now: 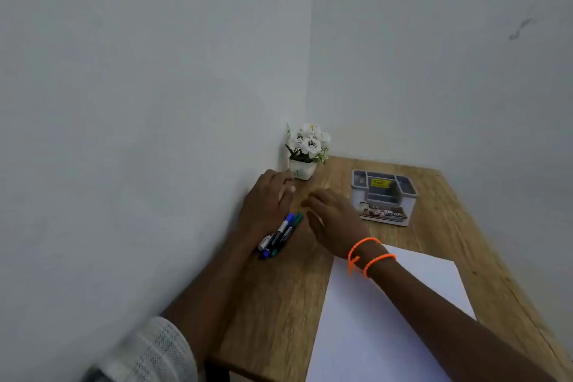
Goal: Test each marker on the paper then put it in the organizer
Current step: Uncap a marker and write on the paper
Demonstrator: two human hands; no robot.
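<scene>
1. Setting: wooden worktop (279,304) pushed into a corner between two plain pale walls; a dark scuff shows on the right-hand wall (522,28).
2. Corner item: small white pot of white artificial flowers (307,149), standing upright at the far left of the worktop, against the wall.
3. Organizer (383,197): grey, several compartments, open top, yellow label inside and a printed label on the front face. It stands at the far side of the worktop, right of the flowers and well apart from them.
4. Paper (372,319): blank white sheet lying flat on the near right part of the worktop, partly under the right forearm.
5. Markers (280,236): a blue-capped and a green-capped one lie side by side, touching, on the worktop near the left wall, left of the paper.
6. Left hand (266,205): fingers relaxed and extended toward the flower pot, holding nothing; the markers lie just beside its wrist.
7. Right hand (335,220): fingers loosely spread, holding nothing, just right of the markers and near the organizer; two orange bands (369,254) on the wrist.
8. Both hands are apart from each other, with the marker tips between them.
</scene>
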